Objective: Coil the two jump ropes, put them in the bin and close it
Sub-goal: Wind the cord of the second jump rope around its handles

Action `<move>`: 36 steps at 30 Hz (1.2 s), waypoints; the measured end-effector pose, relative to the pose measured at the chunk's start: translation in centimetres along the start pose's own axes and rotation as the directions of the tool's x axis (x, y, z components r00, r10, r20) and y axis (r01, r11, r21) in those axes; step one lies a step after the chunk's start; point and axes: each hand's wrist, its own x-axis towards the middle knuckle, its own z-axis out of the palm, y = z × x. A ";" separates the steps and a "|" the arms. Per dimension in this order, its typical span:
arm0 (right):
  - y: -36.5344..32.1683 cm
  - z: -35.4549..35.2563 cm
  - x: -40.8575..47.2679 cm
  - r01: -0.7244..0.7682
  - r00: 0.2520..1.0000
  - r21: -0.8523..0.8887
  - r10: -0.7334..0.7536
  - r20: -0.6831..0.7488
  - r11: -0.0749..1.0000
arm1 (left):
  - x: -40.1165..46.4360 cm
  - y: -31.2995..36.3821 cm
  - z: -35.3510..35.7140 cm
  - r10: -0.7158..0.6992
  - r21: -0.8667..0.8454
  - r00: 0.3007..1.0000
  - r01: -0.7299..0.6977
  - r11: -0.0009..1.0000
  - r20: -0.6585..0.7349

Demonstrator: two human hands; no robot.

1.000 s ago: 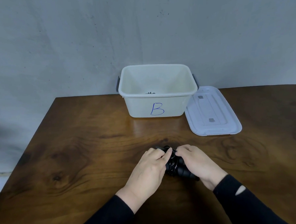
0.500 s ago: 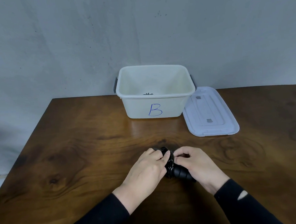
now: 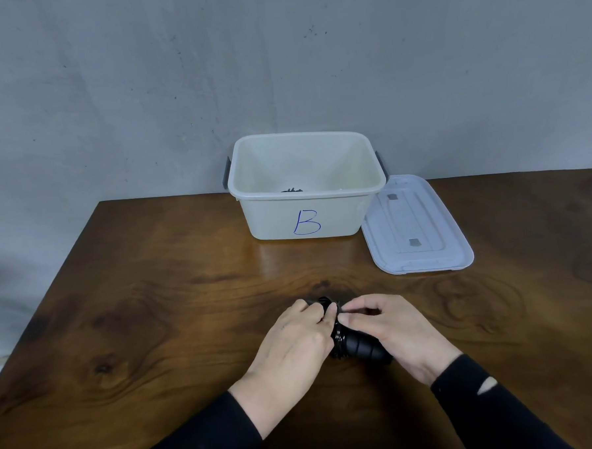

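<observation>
A black jump rope (image 3: 357,346), coiled tight around its ribbed handles, lies on the wooden table (image 3: 155,317) near the front middle. My left hand (image 3: 294,341) grips the bundle from the left, and my right hand (image 3: 392,329) holds it from the right, fingertips pinching the cord at the top. Much of the bundle is hidden under both hands. The white bin (image 3: 308,216), marked with a blue B, stands open at the back of the table. A bit of another black rope (image 3: 291,190) shows just above its front rim. The bin's translucent lid (image 3: 414,225) lies flat to its right.
A grey wall rises directly behind the table and bin. The table's left edge runs diagonally from the back left toward the near left corner. Grey latches (image 3: 225,171) sit on the bin's two ends.
My hands stay on the rope bundle; the fingertips have shifted slightly along the cord at its top. The view has drifted a little to the left.
</observation>
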 end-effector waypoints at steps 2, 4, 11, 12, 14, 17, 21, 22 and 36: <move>0.0 0.0 0.1 0.007 1.000 -0.022 -0.007 -0.002 1.000 | -0.2 0.1 0.0 -0.006 0.031 1.000 0.005 1.000 0.014; 0.0 -0.1 0.2 0.010 1.000 -0.034 -0.011 -0.011 0.999 | -0.2 0.1 0.0 0.006 0.045 0.999 -0.008 0.999 0.035; 0.0 0.0 0.3 0.026 0.998 -0.109 -0.032 -0.050 0.994 | -0.3 -0.1 0.3 0.000 -0.075 0.997 -0.006 0.997 -0.081; 0.0 0.0 0.2 0.026 0.998 -0.118 -0.032 -0.054 0.993 | -0.4 -0.1 0.4 -0.002 -0.109 0.994 -0.009 0.994 -0.105; 0.0 0.2 0.3 0.048 0.997 -0.169 -0.059 -0.058 0.985 | -0.5 -0.4 0.5 -0.006 -0.192 0.989 -0.023 0.981 -0.149; -0.1 0.6 0.4 0.073 0.995 -0.213 -0.086 -0.050 0.974 | -0.8 -1.3 0.3 -0.064 -0.380 0.984 -0.004 0.925 -0.168; 0.0 1.0 0.5 0.096 0.993 -0.254 -0.108 -0.036 0.962 | -1.3 -2.0 -0.4 -0.092 -0.466 0.989 0.029 0.884 -0.112; 0.0 1.1 0.5 0.099 0.993 -0.271 -0.111 -0.032 0.957 | -1.3 -2.1 -0.4 -0.078 -0.455 0.992 0.026 0.890 -0.095; -0.5 1.4 0.3 0.076 0.995 -0.220 -0.089 -0.048 0.973 | -1.1 -1.8 0.2 -0.099 -0.411 0.982 0.025 0.911 -0.161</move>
